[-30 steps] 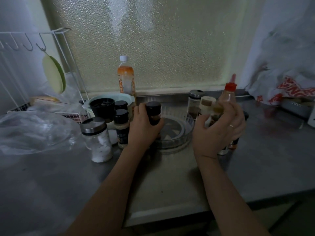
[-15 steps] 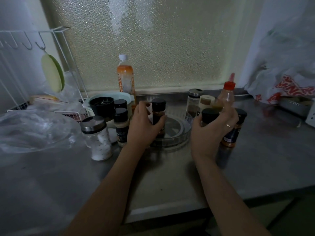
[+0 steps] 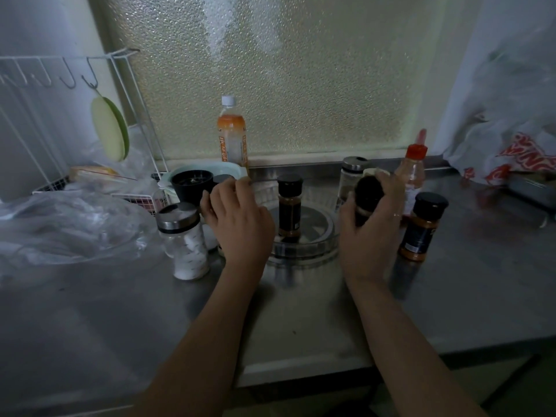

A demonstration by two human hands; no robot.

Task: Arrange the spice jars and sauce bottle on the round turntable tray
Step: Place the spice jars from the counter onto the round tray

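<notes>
A clear round turntable tray [image 3: 301, 254] sits on the steel counter. One black-lidded spice jar [image 3: 289, 206] stands upright on it, untouched. My left hand [image 3: 237, 219] hovers left of the tray, fingers spread over another black-lidded jar [image 3: 224, 179]; a jar under the palm is hidden. My right hand [image 3: 371, 236] grips a blurred black-lidded jar [image 3: 368, 195] above the tray's right rim. The red-capped sauce bottle [image 3: 413, 173], a metal-lidded glass jar [image 3: 350, 179] and an orange spice jar [image 3: 422, 227] stand right of the tray. A white-filled jar [image 3: 185, 242] stands at the left.
An orange drink bottle [image 3: 231, 139] stands at the window. A black cup [image 3: 192, 185] sits in a pale bowl beside a white wire rack [image 3: 60, 115]. Plastic bags lie at left [image 3: 60, 230] and right [image 3: 511, 130]. The counter's front edge [image 3: 301, 368] is near.
My left hand set its jar on the tray, let go and moved left over the other jars. My right hand picked up a black-lidded jar and carried it toward the tray.
</notes>
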